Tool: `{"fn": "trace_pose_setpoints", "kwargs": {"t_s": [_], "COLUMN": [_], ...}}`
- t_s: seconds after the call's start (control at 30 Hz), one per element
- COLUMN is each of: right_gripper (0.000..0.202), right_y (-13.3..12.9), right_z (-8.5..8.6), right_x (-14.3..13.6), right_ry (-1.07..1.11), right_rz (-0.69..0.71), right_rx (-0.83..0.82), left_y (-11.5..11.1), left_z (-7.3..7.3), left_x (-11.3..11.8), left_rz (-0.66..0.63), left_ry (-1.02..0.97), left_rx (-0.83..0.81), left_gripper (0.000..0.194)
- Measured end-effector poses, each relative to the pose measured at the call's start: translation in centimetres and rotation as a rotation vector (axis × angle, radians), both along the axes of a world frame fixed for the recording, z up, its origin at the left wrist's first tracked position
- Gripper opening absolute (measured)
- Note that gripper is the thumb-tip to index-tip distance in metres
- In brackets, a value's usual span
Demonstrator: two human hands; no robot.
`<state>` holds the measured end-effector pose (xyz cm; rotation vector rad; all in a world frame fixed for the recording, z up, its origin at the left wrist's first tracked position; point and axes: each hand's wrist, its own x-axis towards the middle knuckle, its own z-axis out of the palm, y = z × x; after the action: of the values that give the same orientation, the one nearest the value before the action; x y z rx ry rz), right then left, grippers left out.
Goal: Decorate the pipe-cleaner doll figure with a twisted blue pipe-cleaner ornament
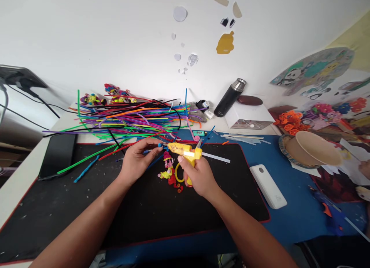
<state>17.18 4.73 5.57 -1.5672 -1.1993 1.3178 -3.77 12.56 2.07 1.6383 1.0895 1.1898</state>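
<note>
My right hand (199,175) is wrapped round the handle of a yellow glue gun (185,150), with a translucent glue stick (216,157) poking out of its back. The gun's tip points left and meets a small blue piece (163,146), pinched between the thumb and fingers of my left hand (140,158). Whether the tip touches the piece cannot be made out. Just below, on the black mat (144,221), lies a small figure (171,173) in pink, yellow and red, partly behind the gun.
Many coloured pipe cleaners (138,119) lie along the back. A phone (58,155) rests at the left. A black flask (230,97) leans by a white box (248,116). A white power bank (268,186) and a bowl (318,148) are at the right, near another person's hand.
</note>
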Motion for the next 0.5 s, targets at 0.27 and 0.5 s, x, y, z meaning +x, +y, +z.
{"fn": "trace_pose_setpoints", "kwargs": {"t_s": [0.27,0.5], "right_gripper": [0.053,0.052], "right_y": [-0.10,-0.17], "right_z": [0.15,0.35], "right_x": [0.13,0.19], "right_ry": [-0.022,-0.036], "right_rz": [-0.007,-0.001], "right_rx": [-0.011,0.010], "left_y": [-0.11,-0.10], "left_z": [0.01,-0.38], "left_x": [-0.05,-0.10], "left_rz": [0.017,0.012], "left_ry": [0.042,0.047], "left_rx": [0.002,0.032], "left_gripper": [0.034,0.027]}}
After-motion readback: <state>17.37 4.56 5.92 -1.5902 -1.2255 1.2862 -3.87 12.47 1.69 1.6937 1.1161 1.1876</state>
